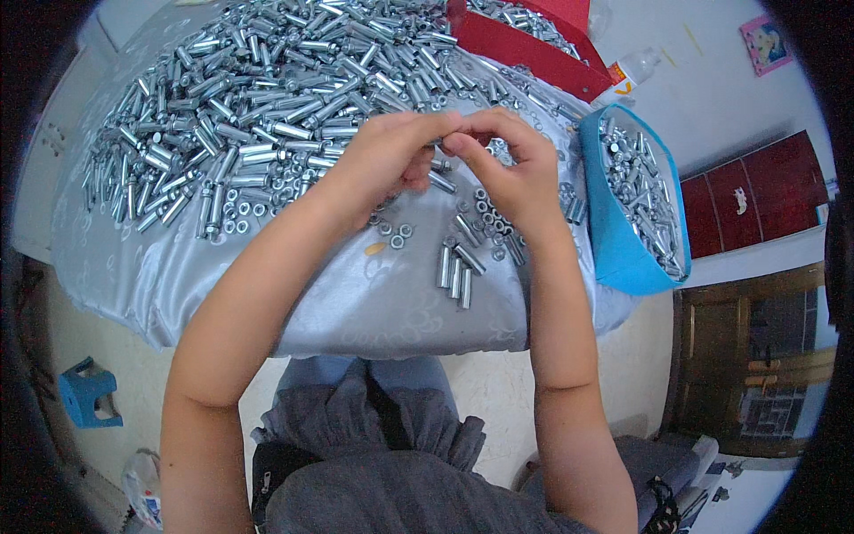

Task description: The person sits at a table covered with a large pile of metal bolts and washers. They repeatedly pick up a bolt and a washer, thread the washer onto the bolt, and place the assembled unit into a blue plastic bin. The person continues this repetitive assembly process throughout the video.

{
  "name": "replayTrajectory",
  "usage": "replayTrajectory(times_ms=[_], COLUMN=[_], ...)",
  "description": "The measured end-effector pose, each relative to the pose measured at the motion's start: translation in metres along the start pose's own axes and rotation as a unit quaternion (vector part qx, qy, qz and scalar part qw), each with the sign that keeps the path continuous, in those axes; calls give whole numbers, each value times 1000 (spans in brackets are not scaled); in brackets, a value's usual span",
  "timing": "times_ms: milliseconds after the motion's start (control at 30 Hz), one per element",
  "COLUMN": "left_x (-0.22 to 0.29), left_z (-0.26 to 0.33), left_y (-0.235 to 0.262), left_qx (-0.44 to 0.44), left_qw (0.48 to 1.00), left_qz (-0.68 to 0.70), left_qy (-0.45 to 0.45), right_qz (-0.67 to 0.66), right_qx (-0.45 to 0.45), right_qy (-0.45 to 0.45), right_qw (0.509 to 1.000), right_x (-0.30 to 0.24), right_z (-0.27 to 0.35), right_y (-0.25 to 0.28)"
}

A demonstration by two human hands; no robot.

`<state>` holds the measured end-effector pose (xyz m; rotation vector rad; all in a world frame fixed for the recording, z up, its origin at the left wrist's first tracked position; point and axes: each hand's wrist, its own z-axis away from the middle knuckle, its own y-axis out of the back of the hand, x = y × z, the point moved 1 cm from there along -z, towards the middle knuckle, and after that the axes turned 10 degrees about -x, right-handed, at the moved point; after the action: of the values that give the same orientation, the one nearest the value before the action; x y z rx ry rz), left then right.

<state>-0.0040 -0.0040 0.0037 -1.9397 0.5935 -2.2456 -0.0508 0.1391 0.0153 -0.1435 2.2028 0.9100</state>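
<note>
My left hand [388,158] and my right hand [518,167] meet fingertip to fingertip over the near side of a table. Both have their fingers closed in a pinch. Whatever lies between them is mostly hidden; only a small greyish bit shows. Behind them spreads a large heap of shiny metal sleeve anchor bolts [294,80]. Below my right hand, several loose metal sleeves [455,274] lie side by side on the cloth. Small hex nuts [398,238] are scattered under and between my hands.
A silvery patterned tablecloth [391,316] covers the table. At its right edge stands a blue fabric bin [618,258] full of bolts. Farther back are a red box [525,53] holding metal parts and a plastic bottle [633,69]. A blue stool [89,387] stands on the floor at left.
</note>
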Motion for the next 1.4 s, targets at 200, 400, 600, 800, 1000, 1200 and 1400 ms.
replayTrajectory(times_ms=[200, 400, 600, 800, 1000, 1200, 1400], left_x=[-3, -4, -3, -3, -2, -2, -1], left_z=[-2, -3, -1, -1, -1, -1, 0], left_y=[1, 0, 2, 3, 1, 1, 0], left_qx=[-76, -41, -33, -22, -11, 2, 7], left_qw=[993, 995, 993, 993, 996, 998, 999], left_qz=[95, 85, 110, 114, 83, 55, 32], left_qy=[13, 29, 32, 30, 25, 15, 14], right_qz=[5, -25, 157, 186, 214, 209, 206], right_qx=[10, 129, 0, -66, -69, -76, -118], right_qy=[10, -130, -266, -321, -383, -379, -366], right_qw=[1000, 983, 951, 926, 896, 898, 900], right_x=[2, 22, 41, 48, 50, 54, 48], right_z=[-1, -1, 9, 16, 19, 21, 20], right_y=[7, 30, 44, 50, 52, 57, 56])
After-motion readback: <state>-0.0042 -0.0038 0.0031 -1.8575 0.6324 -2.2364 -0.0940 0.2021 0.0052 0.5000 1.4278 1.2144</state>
